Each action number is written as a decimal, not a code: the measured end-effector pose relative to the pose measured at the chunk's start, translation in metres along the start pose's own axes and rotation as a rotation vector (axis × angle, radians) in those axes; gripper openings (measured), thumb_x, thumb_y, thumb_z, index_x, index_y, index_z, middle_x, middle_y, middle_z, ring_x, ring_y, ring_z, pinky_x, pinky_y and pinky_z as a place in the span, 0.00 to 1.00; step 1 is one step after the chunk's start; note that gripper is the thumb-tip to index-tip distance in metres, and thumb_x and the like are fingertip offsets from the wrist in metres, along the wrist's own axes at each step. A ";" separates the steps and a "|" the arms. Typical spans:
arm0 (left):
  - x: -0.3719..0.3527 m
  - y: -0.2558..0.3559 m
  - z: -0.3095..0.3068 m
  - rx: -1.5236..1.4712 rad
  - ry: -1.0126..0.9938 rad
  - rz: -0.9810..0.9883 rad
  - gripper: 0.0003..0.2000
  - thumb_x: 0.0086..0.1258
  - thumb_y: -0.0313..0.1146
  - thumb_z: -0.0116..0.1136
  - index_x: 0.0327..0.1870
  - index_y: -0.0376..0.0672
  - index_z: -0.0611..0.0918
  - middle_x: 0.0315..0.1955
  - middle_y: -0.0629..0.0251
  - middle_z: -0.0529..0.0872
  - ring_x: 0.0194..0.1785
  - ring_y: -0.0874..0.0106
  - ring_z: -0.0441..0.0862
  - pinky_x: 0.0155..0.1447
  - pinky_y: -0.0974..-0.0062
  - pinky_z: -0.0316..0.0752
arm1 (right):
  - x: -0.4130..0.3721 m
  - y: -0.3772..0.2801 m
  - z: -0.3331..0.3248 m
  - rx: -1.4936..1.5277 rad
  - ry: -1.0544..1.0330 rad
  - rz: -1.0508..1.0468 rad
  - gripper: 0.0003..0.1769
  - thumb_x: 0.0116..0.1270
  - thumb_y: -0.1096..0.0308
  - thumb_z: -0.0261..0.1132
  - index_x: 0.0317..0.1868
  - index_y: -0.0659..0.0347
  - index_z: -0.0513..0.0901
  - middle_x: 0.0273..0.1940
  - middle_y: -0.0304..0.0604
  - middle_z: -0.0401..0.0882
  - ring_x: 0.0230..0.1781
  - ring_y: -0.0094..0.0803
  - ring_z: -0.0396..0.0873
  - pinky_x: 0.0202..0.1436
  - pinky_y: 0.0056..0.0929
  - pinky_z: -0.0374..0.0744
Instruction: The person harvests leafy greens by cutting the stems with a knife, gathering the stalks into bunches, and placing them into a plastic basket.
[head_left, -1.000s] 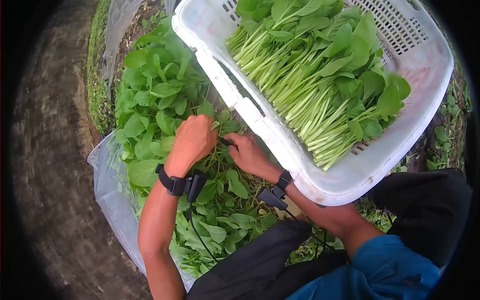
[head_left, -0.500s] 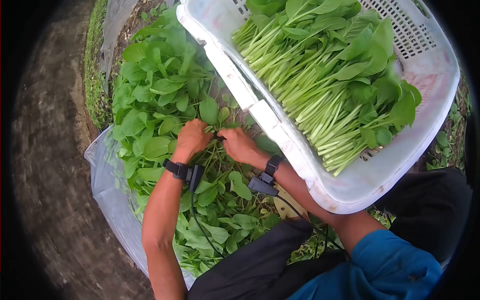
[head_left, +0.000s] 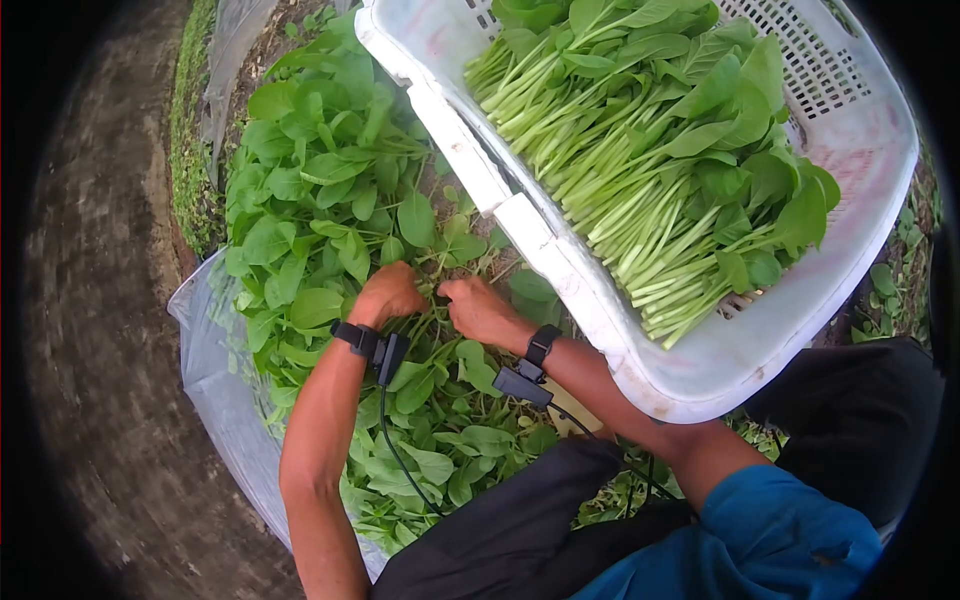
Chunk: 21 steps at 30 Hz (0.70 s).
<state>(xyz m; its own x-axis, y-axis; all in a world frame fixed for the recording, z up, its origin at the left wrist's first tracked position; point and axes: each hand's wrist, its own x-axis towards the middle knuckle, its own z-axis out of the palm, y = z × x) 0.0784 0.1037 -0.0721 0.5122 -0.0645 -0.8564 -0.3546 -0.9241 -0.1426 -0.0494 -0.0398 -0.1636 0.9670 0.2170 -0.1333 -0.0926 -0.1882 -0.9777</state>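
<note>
My left hand [head_left: 392, 291] is closed low among the stems of the growing leafy greens [head_left: 300, 190], its fingertips partly hidden. Just to its right, my right hand [head_left: 482, 310] is curled closed, knuckles up, near the bare soil. What sits inside the right hand is hidden. A small gap lies between the two hands. Above and to the right is a white plastic basket [head_left: 530, 235], holding a thick layer of cut leafy greens [head_left: 640, 180] with pale stems lined up side by side.
Grey plastic sheeting [head_left: 225, 340] borders the bed on the left, beside a brown dirt path [head_left: 110, 300]. Black straps with small devices [head_left: 375, 348] and cables are on both wrists. My dark trouser leg [head_left: 490, 520] is close below the plants. The basket rim overhangs my right forearm.
Both hands have moved slightly down and a little apart. The dark object that showed between them is out of sight. Some leaves above the left hand have shifted.
</note>
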 end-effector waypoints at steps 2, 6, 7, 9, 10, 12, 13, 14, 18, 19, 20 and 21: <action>-0.001 0.003 0.004 0.026 0.004 -0.049 0.28 0.51 0.48 0.82 0.46 0.32 0.91 0.46 0.41 0.92 0.51 0.48 0.92 0.56 0.56 0.86 | -0.004 0.001 0.003 0.018 0.018 0.011 0.16 0.67 0.79 0.62 0.53 0.72 0.87 0.41 0.69 0.87 0.44 0.64 0.88 0.52 0.53 0.85; -0.023 0.026 -0.011 0.095 -0.178 -0.081 0.28 0.51 0.46 0.81 0.48 0.32 0.91 0.49 0.44 0.93 0.55 0.50 0.92 0.60 0.57 0.88 | -0.023 -0.007 -0.017 0.081 0.045 -0.002 0.16 0.67 0.79 0.63 0.53 0.73 0.87 0.43 0.67 0.88 0.45 0.64 0.88 0.52 0.53 0.85; -0.023 0.025 -0.007 0.094 -0.176 -0.084 0.28 0.51 0.46 0.81 0.48 0.32 0.91 0.49 0.44 0.93 0.55 0.50 0.92 0.60 0.57 0.88 | -0.024 -0.006 -0.017 0.061 0.013 -0.008 0.15 0.67 0.78 0.63 0.52 0.73 0.87 0.43 0.66 0.88 0.45 0.64 0.88 0.52 0.53 0.85; -0.025 0.024 0.012 0.158 -0.079 -0.116 0.29 0.52 0.47 0.82 0.50 0.34 0.91 0.51 0.45 0.93 0.56 0.52 0.92 0.61 0.56 0.87 | -0.024 0.001 -0.005 0.044 -0.015 -0.011 0.15 0.66 0.78 0.63 0.52 0.73 0.87 0.44 0.66 0.88 0.46 0.64 0.87 0.52 0.53 0.85; -0.024 0.022 0.020 0.160 -0.080 -0.115 0.29 0.52 0.47 0.82 0.50 0.34 0.91 0.51 0.45 0.93 0.56 0.52 0.92 0.61 0.56 0.87 | -0.020 0.013 0.014 0.143 -0.046 0.068 0.15 0.66 0.78 0.64 0.52 0.73 0.86 0.44 0.66 0.88 0.46 0.65 0.87 0.52 0.53 0.85; -0.023 0.016 0.033 0.148 0.022 -0.141 0.30 0.47 0.47 0.84 0.49 0.36 0.90 0.50 0.42 0.92 0.55 0.48 0.91 0.62 0.55 0.87 | -0.015 0.014 0.021 0.242 -0.075 0.148 0.16 0.65 0.78 0.65 0.52 0.73 0.86 0.44 0.67 0.87 0.47 0.65 0.87 0.52 0.53 0.85; -0.027 0.020 0.032 0.148 0.022 -0.141 0.30 0.47 0.47 0.84 0.49 0.36 0.90 0.50 0.42 0.92 0.55 0.48 0.91 0.62 0.55 0.87 | -0.012 0.006 0.013 0.128 -0.126 0.113 0.16 0.64 0.79 0.64 0.53 0.73 0.86 0.45 0.68 0.87 0.48 0.65 0.87 0.53 0.53 0.84; -0.032 0.026 0.032 0.186 0.057 -0.153 0.30 0.49 0.46 0.83 0.50 0.36 0.90 0.52 0.43 0.92 0.58 0.49 0.91 0.64 0.55 0.86 | -0.010 -0.003 0.006 0.016 -0.177 0.077 0.17 0.64 0.79 0.64 0.53 0.73 0.86 0.46 0.69 0.86 0.49 0.65 0.86 0.53 0.54 0.84; -0.022 0.018 0.042 0.179 0.034 -0.201 0.27 0.52 0.44 0.79 0.52 0.38 0.90 0.56 0.44 0.91 0.63 0.51 0.89 0.68 0.56 0.84 | -0.020 -0.012 -0.004 -0.007 -0.175 0.103 0.18 0.62 0.81 0.64 0.53 0.74 0.86 0.45 0.70 0.86 0.50 0.66 0.86 0.53 0.54 0.84; -0.023 0.016 0.043 0.178 0.032 -0.202 0.27 0.52 0.44 0.79 0.52 0.38 0.90 0.56 0.44 0.91 0.63 0.51 0.89 0.68 0.56 0.84 | -0.021 -0.013 -0.003 0.022 -0.169 0.108 0.17 0.62 0.81 0.64 0.52 0.74 0.86 0.44 0.70 0.86 0.49 0.66 0.86 0.53 0.54 0.84; -0.023 0.014 0.044 0.167 0.045 -0.193 0.26 0.53 0.44 0.79 0.53 0.40 0.90 0.56 0.46 0.91 0.63 0.52 0.89 0.68 0.57 0.84 | -0.022 -0.015 -0.002 0.051 -0.160 0.114 0.17 0.62 0.81 0.64 0.52 0.74 0.86 0.42 0.69 0.86 0.48 0.66 0.86 0.54 0.54 0.84; -0.026 0.014 0.042 0.158 0.058 -0.183 0.26 0.53 0.43 0.79 0.54 0.43 0.90 0.56 0.48 0.91 0.63 0.52 0.89 0.69 0.57 0.83 | -0.023 -0.012 0.004 0.052 -0.159 0.114 0.17 0.62 0.81 0.64 0.52 0.74 0.86 0.42 0.69 0.86 0.48 0.66 0.86 0.54 0.54 0.84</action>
<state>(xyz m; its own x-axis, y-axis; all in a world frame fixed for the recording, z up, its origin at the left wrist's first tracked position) 0.0276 0.1086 -0.0730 0.6219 0.0730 -0.7797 -0.3671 -0.8523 -0.3726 -0.0715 -0.0387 -0.1498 0.9004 0.3462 -0.2634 -0.2154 -0.1713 -0.9614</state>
